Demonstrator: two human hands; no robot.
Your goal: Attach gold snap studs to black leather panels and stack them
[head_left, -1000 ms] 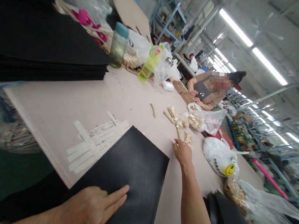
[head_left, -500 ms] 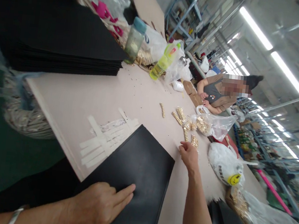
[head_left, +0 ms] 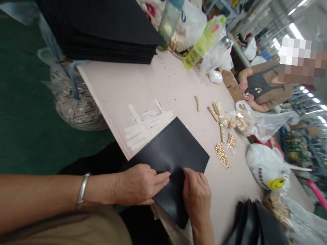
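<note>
A black leather-like panel (head_left: 163,146) lies over the table's near edge, its surface dented between my hands. My left hand (head_left: 141,185), with a silver bangle on the wrist, grips the panel near its lower edge, index and middle fingers stretched across the top. My right hand (head_left: 198,191) is closed in a pinch over the panel's right part, fingertips near the left ones. Whatever its fingers hold is hidden or too small to name. Beyond it lie small gold metal pieces (head_left: 222,156) in a loose patch and more gold pieces (head_left: 222,133) in rows.
A thick stack of black sheets (head_left: 109,49) occupies the far left. White strips (head_left: 138,135) lie beside the panel. Two bottles, a green one (head_left: 203,44) and a teal-capped one (head_left: 169,21), stand behind. Black folded pieces (head_left: 253,235) sit at right. A co-worker (head_left: 268,87) sits across.
My right hand has come back from the gold pieces to the panel, close to my left hand. The view has shifted, and the loose gold patch is now uncovered.
</note>
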